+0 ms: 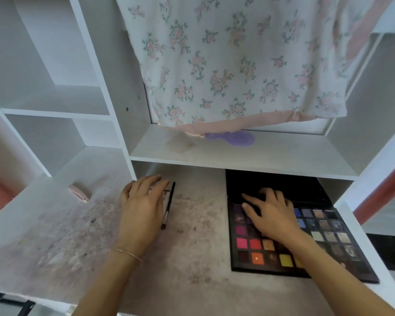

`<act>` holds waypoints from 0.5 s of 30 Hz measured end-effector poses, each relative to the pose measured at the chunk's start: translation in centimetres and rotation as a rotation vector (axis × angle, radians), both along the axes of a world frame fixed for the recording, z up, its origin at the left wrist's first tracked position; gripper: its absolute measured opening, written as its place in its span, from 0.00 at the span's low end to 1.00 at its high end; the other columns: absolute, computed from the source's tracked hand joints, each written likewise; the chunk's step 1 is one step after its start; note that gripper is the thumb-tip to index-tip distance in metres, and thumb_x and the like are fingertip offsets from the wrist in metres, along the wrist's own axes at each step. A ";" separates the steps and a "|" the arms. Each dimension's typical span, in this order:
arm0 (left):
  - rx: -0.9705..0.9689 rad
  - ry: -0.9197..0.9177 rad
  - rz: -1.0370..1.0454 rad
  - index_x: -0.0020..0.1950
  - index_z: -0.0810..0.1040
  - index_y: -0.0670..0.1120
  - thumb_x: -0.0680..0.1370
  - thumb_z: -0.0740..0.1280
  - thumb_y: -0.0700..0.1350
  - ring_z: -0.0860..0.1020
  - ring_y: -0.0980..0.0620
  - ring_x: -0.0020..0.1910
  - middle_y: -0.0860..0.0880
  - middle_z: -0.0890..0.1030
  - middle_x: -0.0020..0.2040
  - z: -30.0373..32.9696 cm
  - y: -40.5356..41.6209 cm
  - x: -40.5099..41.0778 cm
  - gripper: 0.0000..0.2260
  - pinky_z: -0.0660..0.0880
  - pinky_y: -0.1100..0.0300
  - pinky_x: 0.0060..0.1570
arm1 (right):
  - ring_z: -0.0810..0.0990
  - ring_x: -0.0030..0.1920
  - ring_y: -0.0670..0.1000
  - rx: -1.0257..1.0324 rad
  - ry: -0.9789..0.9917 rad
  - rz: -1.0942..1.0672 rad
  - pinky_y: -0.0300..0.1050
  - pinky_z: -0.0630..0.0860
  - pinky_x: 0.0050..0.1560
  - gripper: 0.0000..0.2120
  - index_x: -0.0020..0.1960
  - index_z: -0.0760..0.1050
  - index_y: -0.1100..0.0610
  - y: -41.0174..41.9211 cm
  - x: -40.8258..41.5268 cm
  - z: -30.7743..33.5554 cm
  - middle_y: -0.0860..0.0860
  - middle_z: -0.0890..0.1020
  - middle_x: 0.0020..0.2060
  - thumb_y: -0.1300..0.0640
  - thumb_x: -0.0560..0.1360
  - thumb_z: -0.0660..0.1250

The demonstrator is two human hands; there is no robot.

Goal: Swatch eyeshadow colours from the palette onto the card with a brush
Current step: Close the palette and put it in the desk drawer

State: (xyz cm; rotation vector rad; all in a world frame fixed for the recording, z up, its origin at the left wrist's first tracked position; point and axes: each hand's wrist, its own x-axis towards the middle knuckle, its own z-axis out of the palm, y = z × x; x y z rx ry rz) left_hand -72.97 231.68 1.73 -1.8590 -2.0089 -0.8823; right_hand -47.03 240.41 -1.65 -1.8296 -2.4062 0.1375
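The open black eyeshadow palette of coloured square pans [324,236] lay at the desk's right, the right hand [271,213] resting flat on it, fingers spread, gripping nothing. The slim black-handled brush [168,205] lay just beside the left hand [143,201], which was flat and empty. No card was plainly visible. This looked like set-up; next, picking up the brush.

- A white counter [55,236], its surface stained with pinkish and dark powder smudges.
- On it: a black brush [168,205] lying near the middle, an open eyeshadow palette [324,233] at the right, and a small pink object [79,192] at the left.
- A shelf [271,156] above the counter carries a purple hand mirror [235,138].
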 end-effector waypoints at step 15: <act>-0.358 -0.250 -0.302 0.65 0.72 0.45 0.77 0.63 0.45 0.69 0.49 0.64 0.46 0.73 0.64 -2.8 -1.0 6.0 0.16 0.60 0.64 0.64 | 0.63 0.64 0.51 -0.280 0.216 0.340 0.51 0.62 0.64 0.25 0.71 0.58 0.44 -7.6 -0.9 1.8 0.50 0.67 0.62 0.39 0.76 0.51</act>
